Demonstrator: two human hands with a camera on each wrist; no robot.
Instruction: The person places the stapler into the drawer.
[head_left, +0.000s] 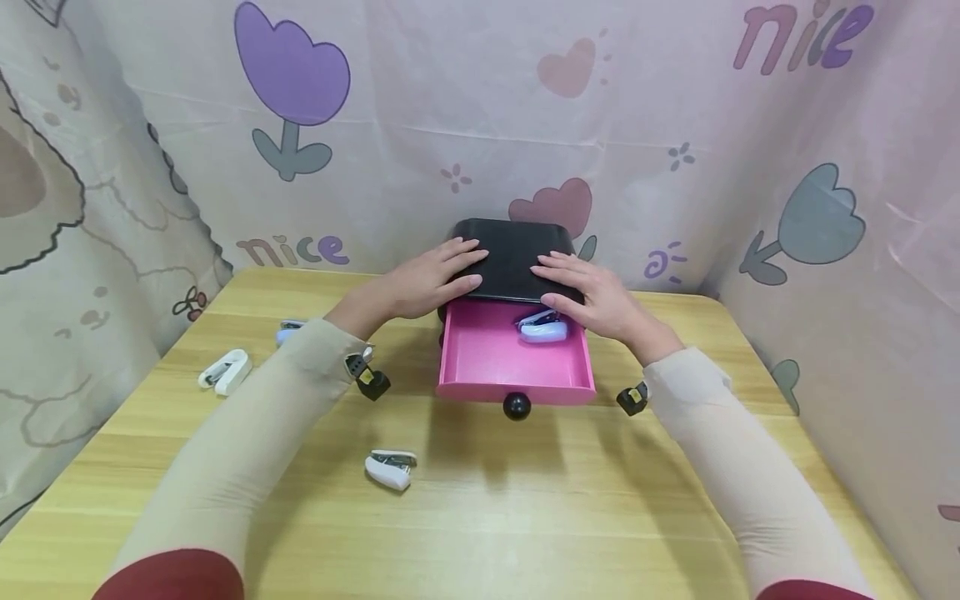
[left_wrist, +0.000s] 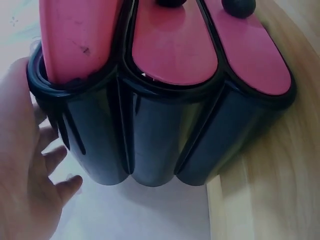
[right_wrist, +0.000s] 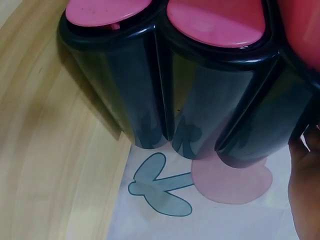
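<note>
A black drawer cabinet point(head_left: 513, 258) stands at the back of the table, three pink-fronted drawers stacked in it, as both wrist views show. Its top pink drawer point(head_left: 480, 358) is pulled out toward me by a round black knob point(head_left: 517, 406). Inside, at the back right, lies a light blue mini stapler point(head_left: 543, 327). My left hand point(head_left: 427, 279) rests on the left of the cabinet's top, fingers stretched out. On the right side of that top, my right hand point(head_left: 600, 298) lies with fingers extended, thumb near the front edge above the stapler. Neither hand grips anything.
On the wooden table point(head_left: 525, 517), a white mini stapler point(head_left: 390, 469) lies in front, left of the drawer. Another white stapler point(head_left: 226, 372) is at the left edge. A blue stapler point(head_left: 288, 331) is partly hidden by my left sleeve. Patterned curtains point(head_left: 420, 100) surround the table.
</note>
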